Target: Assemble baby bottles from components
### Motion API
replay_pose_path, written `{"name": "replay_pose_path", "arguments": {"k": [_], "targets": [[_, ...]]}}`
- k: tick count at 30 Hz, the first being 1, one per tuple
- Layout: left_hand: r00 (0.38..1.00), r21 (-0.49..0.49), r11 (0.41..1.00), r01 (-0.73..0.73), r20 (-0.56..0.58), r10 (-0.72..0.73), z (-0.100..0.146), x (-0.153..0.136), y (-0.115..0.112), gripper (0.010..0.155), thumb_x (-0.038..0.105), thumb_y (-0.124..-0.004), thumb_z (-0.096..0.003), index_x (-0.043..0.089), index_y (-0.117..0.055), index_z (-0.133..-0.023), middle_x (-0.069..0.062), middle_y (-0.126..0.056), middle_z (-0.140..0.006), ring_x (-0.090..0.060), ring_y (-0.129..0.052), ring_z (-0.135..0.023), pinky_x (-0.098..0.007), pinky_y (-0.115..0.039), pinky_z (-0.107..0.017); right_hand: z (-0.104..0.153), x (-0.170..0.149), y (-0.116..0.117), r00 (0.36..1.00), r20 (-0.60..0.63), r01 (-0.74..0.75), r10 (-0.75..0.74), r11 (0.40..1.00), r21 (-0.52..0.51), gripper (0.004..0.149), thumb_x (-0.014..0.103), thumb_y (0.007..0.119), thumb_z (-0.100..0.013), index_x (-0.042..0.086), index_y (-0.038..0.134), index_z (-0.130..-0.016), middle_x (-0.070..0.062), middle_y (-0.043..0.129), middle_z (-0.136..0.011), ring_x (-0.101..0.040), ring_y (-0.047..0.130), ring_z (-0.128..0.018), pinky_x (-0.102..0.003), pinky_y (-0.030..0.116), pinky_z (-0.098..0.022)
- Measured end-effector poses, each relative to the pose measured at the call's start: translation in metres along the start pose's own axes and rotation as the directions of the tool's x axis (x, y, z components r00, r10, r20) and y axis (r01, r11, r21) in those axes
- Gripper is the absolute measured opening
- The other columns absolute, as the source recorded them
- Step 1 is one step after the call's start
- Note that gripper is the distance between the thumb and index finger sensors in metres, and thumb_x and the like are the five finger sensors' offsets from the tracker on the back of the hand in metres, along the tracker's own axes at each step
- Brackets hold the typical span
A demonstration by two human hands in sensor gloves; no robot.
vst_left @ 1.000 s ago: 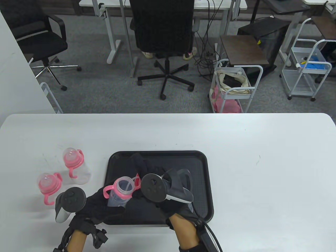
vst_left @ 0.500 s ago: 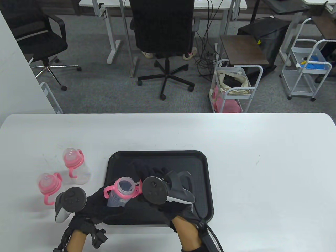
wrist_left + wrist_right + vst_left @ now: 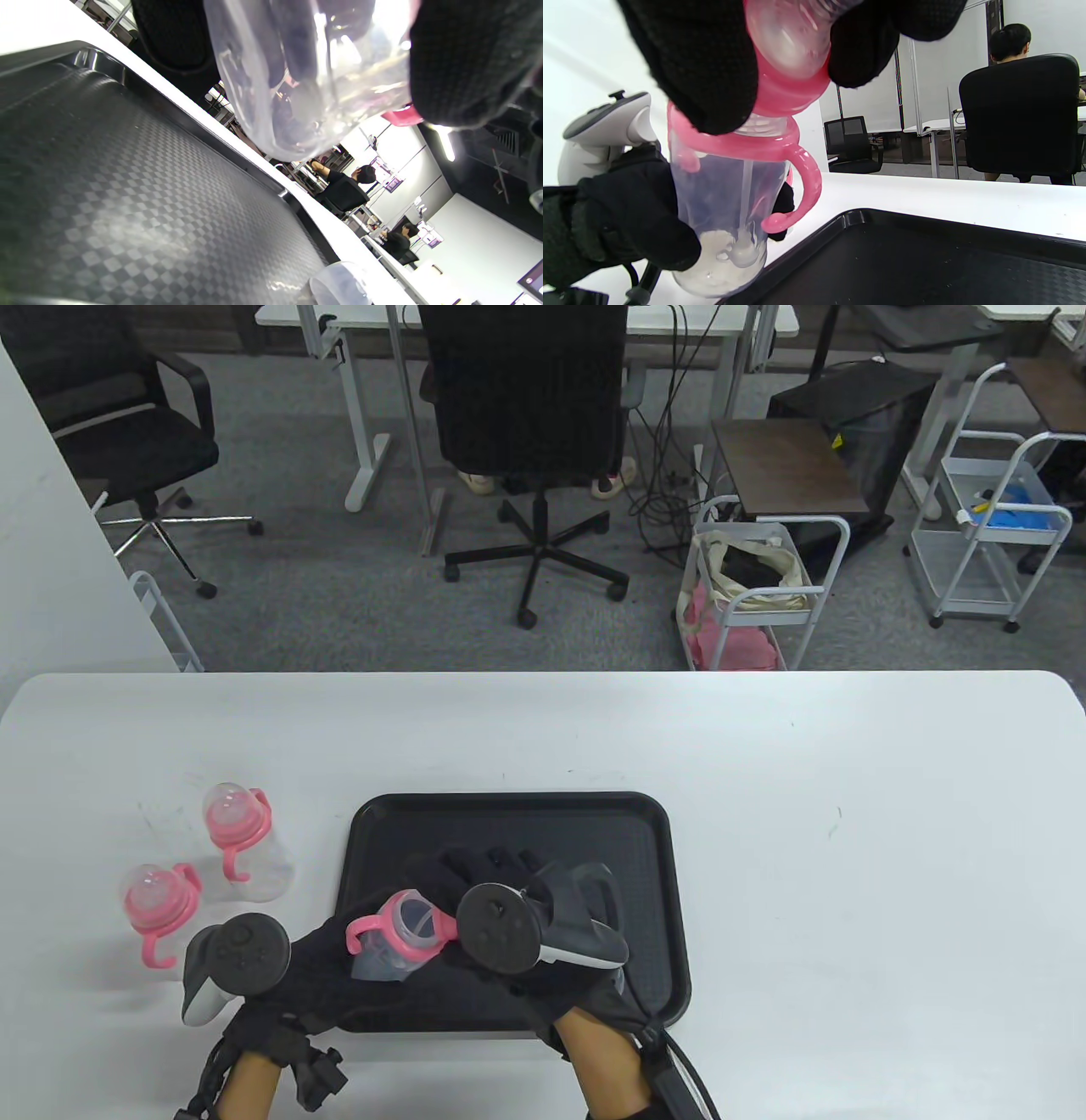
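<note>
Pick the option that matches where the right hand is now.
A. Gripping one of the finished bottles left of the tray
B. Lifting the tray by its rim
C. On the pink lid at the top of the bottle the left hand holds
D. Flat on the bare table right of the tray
C: in the right wrist view the right hand grips the pink lid atop the bottle that the left hand holds.

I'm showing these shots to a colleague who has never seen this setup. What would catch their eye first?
Probably the clear bottle with pink handles, held by both gloved hands over the black tray: the left hand grips its body while the right hand sets the pink nipple cap on top. Next, two finished pink-topped bottles standing left of the tray.
</note>
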State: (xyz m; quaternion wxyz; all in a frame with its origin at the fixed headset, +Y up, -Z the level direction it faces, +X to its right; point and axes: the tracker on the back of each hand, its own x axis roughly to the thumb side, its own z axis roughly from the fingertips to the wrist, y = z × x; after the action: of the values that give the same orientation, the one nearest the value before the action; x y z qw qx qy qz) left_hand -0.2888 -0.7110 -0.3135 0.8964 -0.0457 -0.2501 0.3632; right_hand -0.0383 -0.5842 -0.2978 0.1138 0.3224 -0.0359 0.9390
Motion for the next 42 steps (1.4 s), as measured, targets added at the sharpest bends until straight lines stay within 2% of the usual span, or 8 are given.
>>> {"name": "replay_pose_path", "arguments": {"k": [5, 12, 26, 30, 33, 37, 39, 42], "targets": [[1.000, -0.002, 1.000, 0.013, -0.006, -0.013, 0.000, 0.000, 0.000, 0.095, 0.067, -0.093, -0.0363, 0.047, -0.043, -0.115, 0.017, -0.067, -0.115, -0.020, -0.080, -0.106, -0.049, -0.072, -0.076, -0.001, 0.000, 0.007, 0.999, 0.007, 0.039, -0.039, 0.999, 0.020, 0.102, 0.045, 0.096, -0.043, 0.013, 0.030, -0.113, -0.008, 0.062, -0.113, -0.030, 0.084, -0.093, -0.053, 0.068, -0.074], [0.996, -0.018, 0.996, 0.087, -0.010, -0.087, -0.001, 0.003, -0.001, 0.095, 0.066, -0.094, -0.0360, 0.048, -0.043, -0.115, 0.016, -0.068, -0.115, -0.020, -0.080, -0.105, -0.050, -0.071, -0.075, -0.001, 0.000, 0.013, 0.998, 0.032, 0.051, -0.052, 0.998, 0.027, 0.089, 0.042, 0.098, -0.042, 0.024, 0.047, -0.112, -0.011, 0.056, -0.114, -0.032, 0.086, -0.089, -0.052, 0.071, -0.070], [0.992, -0.150, 0.981, 0.125, -0.004, -0.127, -0.006, 0.002, -0.011, 0.095, 0.066, -0.097, -0.0335, 0.047, -0.050, -0.113, 0.014, -0.073, -0.112, -0.019, -0.082, -0.102, -0.051, -0.071, -0.075, 0.017, -0.008, 0.044, 0.995, 0.076, 0.066, -0.068, 0.998, 0.024, 0.082, 0.030, 0.100, -0.041, 0.041, 0.054, -0.108, 0.009, 0.053, -0.117, -0.032, 0.070, -0.101, -0.051, 0.063, -0.076], [0.984, -0.190, 0.966, 0.178, 0.015, -0.178, -0.010, 0.007, -0.017, 0.095, 0.067, -0.098, -0.0328, 0.046, -0.052, -0.113, 0.014, -0.074, -0.111, -0.019, -0.083, -0.101, -0.051, -0.071, -0.075, 0.026, -0.024, 0.055, 0.979, 0.046, 0.200, -0.199, 0.980, -0.023, 0.076, 0.052, 0.091, -0.042, 0.031, 0.061, -0.109, 0.000, 0.066, -0.112, -0.030, 0.082, -0.089, -0.050, 0.069, -0.071], [0.972, -0.174, 0.957, 0.233, 0.013, -0.234, -0.013, 0.013, -0.023, 0.095, 0.067, -0.096, -0.0331, 0.045, -0.051, -0.114, 0.014, -0.074, -0.111, -0.019, -0.083, -0.101, -0.051, -0.071, -0.075, 0.029, -0.041, 0.066, 0.942, 0.002, 0.335, -0.336, 0.937, -0.102, 0.084, 0.057, 0.090, -0.041, 0.022, 0.058, -0.111, -0.012, 0.080, -0.101, -0.032, 0.092, -0.073, -0.047, 0.078, -0.060], [0.966, -0.166, 0.952, 0.258, 0.007, -0.260, -0.015, 0.015, -0.029, 0.095, 0.068, -0.095, -0.0336, 0.045, -0.049, -0.114, 0.015, -0.072, -0.112, -0.018, -0.082, -0.101, -0.050, -0.070, -0.075, 0.031, -0.048, 0.071, 0.941, -0.088, 0.312, -0.327, 0.937, -0.155, 0.093, 0.067, 0.082, -0.041, 0.015, 0.051, -0.112, -0.014, 0.089, -0.089, -0.026, 0.100, -0.057, -0.042, 0.085, -0.047], [0.968, -0.172, 0.953, 0.248, 0.002, -0.252, -0.016, 0.015, -0.029, 0.095, 0.068, -0.095, -0.0339, 0.045, -0.049, -0.114, 0.016, -0.072, -0.112, -0.018, -0.081, -0.102, -0.050, -0.070, -0.075, 0.035, -0.052, 0.071, 0.933, -0.070, 0.338, -0.353, 0.926, -0.169, 0.090, 0.071, 0.078, -0.041, 0.027, 0.048, -0.114, -0.013, 0.088, -0.093, -0.029, 0.101, -0.064, -0.045, 0.085, -0.051], [0.976, -0.172, 0.962, 0.210, -0.011, -0.216, -0.014, 0.010, -0.027, 0.095, 0.069, -0.094, -0.0341, 0.045, -0.048, -0.114, 0.017, -0.071, -0.112, -0.017, -0.081, -0.102, -0.050, -0.070, -0.075, 0.046, -0.063, 0.062, 0.901, -0.068, 0.407, -0.429, 0.888, -0.213, 0.092, 0.076, 0.073, -0.040, 0.038, 0.036, -0.115, -0.017, 0.065, -0.113, -0.041, 0.090, -0.084, -0.056, 0.076, -0.064]]}}
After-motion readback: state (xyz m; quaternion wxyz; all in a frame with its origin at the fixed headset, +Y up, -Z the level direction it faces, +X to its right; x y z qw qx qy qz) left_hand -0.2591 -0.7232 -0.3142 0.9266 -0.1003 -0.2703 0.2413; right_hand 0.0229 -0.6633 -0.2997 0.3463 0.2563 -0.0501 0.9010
